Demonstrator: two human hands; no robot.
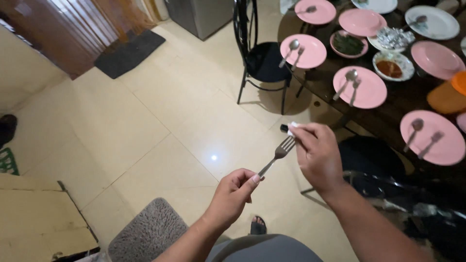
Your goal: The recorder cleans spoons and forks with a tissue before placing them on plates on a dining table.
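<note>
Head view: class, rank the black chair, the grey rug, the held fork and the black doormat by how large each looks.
1. Black chair
2. Grey rug and black doormat: about alike; the rug is nearer and cut off, so unranked.
3. Fork

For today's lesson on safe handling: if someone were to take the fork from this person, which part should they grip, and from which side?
Probably the bare middle of the fork's handle, coming from the side. The left hand pinches the handle's end, and the right hand presses a white tissue at the prongs, so only the slim, slanted stretch between them is free and blunt.
</note>
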